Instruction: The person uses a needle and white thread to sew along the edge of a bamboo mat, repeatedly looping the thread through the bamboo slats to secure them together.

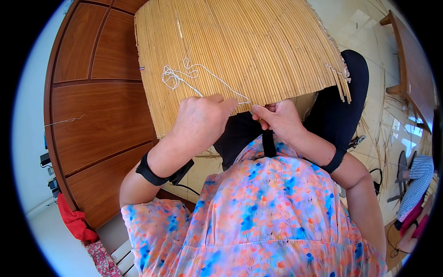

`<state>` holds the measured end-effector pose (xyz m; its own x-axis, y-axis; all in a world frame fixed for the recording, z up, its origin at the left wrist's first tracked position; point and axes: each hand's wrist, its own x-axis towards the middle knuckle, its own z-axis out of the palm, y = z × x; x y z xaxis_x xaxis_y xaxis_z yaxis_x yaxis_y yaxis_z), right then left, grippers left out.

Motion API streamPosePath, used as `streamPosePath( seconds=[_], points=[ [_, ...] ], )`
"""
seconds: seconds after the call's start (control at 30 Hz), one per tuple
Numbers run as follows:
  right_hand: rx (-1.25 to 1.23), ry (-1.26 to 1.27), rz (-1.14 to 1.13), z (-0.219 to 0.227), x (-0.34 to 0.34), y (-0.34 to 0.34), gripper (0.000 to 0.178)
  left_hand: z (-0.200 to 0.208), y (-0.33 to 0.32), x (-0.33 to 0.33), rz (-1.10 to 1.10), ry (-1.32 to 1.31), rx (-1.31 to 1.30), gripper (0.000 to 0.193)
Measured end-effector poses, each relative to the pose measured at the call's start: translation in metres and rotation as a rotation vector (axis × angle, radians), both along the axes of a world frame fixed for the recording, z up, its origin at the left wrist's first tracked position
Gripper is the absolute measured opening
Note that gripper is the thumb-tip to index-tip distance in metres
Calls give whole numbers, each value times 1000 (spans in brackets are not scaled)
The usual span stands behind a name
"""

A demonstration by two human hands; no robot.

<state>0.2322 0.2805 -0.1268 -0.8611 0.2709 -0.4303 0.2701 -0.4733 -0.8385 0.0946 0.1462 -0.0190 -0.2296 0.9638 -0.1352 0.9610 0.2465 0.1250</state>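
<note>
A large mat of thin straw-coloured reeds (230, 51) lies in front of me, its near edge just above my lap. Loose white string (171, 77) coils on its left half, and two strands run down toward my hands. My left hand (203, 117) is closed at the near edge, its fingertips pinching the string. Close beside it on the right, my right hand (279, 120) pinches the mat's near edge between thumb and fingers, right by the string. What lies beneath its fingertips is partly hidden.
A brown wooden panelled cabinet (99, 115) stands along the left. A few reeds (341, 85) stick out at the mat's right corner. Reed scraps lie on the tiled floor at right, near a wooden bench (408, 64). Another person's leg (417, 177) shows at far right.
</note>
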Motion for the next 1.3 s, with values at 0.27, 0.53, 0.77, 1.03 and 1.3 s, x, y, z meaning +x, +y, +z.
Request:
streamPosePath(
  seconds=[0.27, 0.53, 0.77, 1.03, 1.3],
  points=[
    [4, -12, 9, 2, 0, 0, 17, 0, 1, 0, -18, 9, 4, 13],
    [3, -6, 6, 3, 0, 0, 18, 2, 3, 3, -33, 43, 3, 13],
    [-1, 7, 3, 3, 0, -1, 16, 10, 9, 6, -88, 83, 1, 19],
    [4, 13, 3, 2, 0, -1, 15, 16, 12, 5, -103, 99, -20, 16],
    [6, 15, 6, 0, 1, -1, 16, 15, 12, 6, -100, 105, -26, 14]
  ],
)
